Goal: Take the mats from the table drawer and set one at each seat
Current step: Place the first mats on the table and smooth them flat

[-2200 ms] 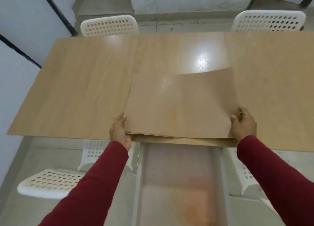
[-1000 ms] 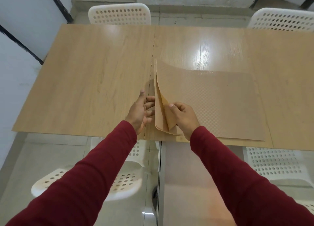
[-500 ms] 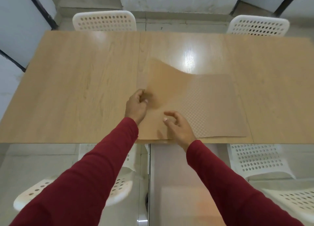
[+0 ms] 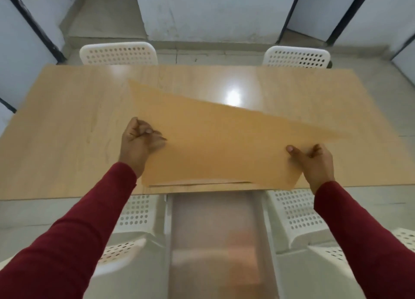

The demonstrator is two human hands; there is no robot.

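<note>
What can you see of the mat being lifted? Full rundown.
The top mat is a thin, flexible tan sheet, blurred by motion. It is tilted, its far left corner raised over the table. The left hand grips its left edge and the right hand pinches its near right corner. Its near edge sits just above the stack at the table's near edge.

the lifted mat (image 4: 220, 141) is motion-blurred, hiding most of the stack (image 4: 197, 184) beneath

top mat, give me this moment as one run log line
phase: lifting top mat off stack | left hand: grips left edge | right hand: pinches right edge | seats set: none visible
</note>
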